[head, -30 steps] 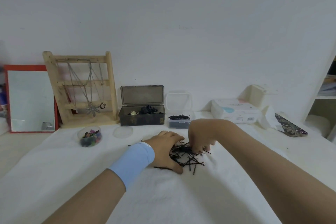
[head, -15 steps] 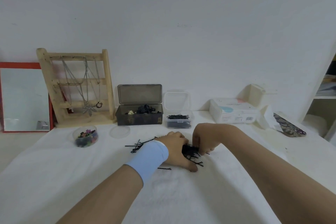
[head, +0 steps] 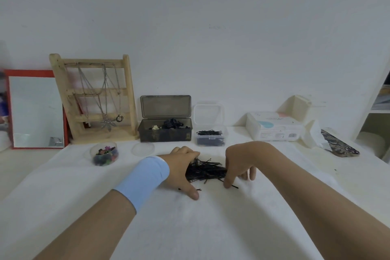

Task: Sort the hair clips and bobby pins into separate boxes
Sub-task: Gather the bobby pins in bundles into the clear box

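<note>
One heap of bobby pins point(head: 205, 172) between left hand point(head: 179, 168) and right hand point(head: 240, 162)

**A:** Can you see the fingertips of the left hand point(head: 181, 167)?

**B:** No, they sink behind the heap of thin black metal bobby pins point(head: 205, 172). The heap's other end slips under the palm of the right hand point(head: 238, 164), so neither grip can be judged.

**A:** And at the edges?

**B:** Both forearms run off the bottom. The red-framed rectangular mirror point(head: 35, 112) is cut at the left and the white shelf unit point(head: 379, 116) at the right.

**A:** Small stuff?

**B:** The coloured bits in the round clear plastic tub point(head: 104, 154) and the dark lumps in the smoky translucent hinged box point(head: 165, 131) are too small to name. The print on the white wipes pack point(head: 274, 126) is unreadable.
</note>
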Tool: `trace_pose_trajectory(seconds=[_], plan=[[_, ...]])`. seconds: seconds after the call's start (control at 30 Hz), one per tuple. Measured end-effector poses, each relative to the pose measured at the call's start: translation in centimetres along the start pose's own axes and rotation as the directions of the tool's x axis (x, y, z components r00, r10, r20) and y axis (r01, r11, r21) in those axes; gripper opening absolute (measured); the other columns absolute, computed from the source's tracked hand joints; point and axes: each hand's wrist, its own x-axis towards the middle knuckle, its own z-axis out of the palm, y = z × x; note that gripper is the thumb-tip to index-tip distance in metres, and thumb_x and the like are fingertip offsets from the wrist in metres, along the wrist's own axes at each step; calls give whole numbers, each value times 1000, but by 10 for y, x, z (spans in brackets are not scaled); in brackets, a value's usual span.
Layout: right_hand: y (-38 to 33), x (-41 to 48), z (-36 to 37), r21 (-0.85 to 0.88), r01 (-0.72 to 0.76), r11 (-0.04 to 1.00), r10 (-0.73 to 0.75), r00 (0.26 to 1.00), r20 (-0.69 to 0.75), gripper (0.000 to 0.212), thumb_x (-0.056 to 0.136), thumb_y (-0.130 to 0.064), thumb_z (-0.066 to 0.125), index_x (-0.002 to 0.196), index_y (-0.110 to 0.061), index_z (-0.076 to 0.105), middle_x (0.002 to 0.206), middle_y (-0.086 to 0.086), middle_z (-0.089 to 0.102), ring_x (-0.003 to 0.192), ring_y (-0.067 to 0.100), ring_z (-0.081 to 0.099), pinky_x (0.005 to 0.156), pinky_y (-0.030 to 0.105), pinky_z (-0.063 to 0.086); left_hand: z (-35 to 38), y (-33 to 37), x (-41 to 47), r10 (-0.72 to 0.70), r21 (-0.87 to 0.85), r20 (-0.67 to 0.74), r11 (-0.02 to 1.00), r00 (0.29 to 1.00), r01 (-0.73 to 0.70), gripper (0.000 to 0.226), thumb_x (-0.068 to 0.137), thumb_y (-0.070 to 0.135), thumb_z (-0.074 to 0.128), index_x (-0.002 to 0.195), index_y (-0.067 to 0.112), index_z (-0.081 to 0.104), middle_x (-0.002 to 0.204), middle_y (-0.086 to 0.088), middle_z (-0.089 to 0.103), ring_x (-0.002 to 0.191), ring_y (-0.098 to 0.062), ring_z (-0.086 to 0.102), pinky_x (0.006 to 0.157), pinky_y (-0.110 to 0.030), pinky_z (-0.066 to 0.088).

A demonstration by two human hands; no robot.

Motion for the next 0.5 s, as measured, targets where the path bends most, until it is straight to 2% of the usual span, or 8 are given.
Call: trace_pose_trajectory(seconds=[0.1, 0.2, 0.3, 0.4, 0.47, 0.5], plan=[[-5, 0, 1, -16, -7, 1000, 8, 1000, 25, 31, 68, -37, 82, 73, -9, 68, 66, 7, 69, 54, 20, 63, 76, 30, 58, -1, -10, 4, 33, -67, -117, 997, 993, -41, 93, 72, 57, 77, 149, 34, 31, 149, 11, 28, 141, -13, 22, 113, -38, 33], [-10, 0, -1, -59, 35, 998, -32, 999, 40, 16, 72, -27, 72, 67, -14, 64, 71, 11, 73, 56, 18, 65, 73, 25, 56, -1, -13, 11, 51, -97, -203, 993, 978, -72, 74, 78, 49, 76, 142, 35, 41, 147, 11, 35, 137, -14, 28, 108, -33, 36], [-14, 4, -6, -61, 91, 994, -97, 990, -102, 14, 77, -22, 65, 78, -10, 73, 70, 7, 75, 56, 17, 69, 68, 26, 60, 0, -9, 20, 49, -115, -205, 991, 978, -74, 70, 84, 47, 71, 145, 33, 40, 151, 9, 35, 139, -16, 31, 110, -35, 34], [-17, 7, -13, -89, 148, 985, -163, 965, -203, 14, 80, -23, 64, 84, -13, 73, 65, 2, 71, 53, 19, 58, 56, 21, 50, 2, -9, 30, 16, -160, -156, 986, 988, -42, 72, 87, 51, 66, 149, 31, 34, 155, 7, 33, 140, -17, 34, 113, -38, 34], [-14, 10, -15, -135, 100, 986, -123, 976, -180, 22, 79, -26, 65, 94, -12, 74, 74, 4, 71, 61, 19, 63, 60, 24, 53, 1, -11, 36, -5, -144, -114, 990, 993, -12, 74, 89, 59, 58, 152, 28, 32, 157, 6, 32, 142, -17, 33, 115, -41, 32], [-13, 11, -16, -170, 71, 983, -105, 975, -195, 30, 79, -29, 64, 101, -11, 73, 87, 8, 73, 72, 21, 68, 68, 28, 56, 1, -12, 37, -11, -130, -103, 992, 995, -2, 74, 90, 62, 53, 152, 28, 32, 157, 6, 31, 143, -17, 30, 116, -42, 30]])
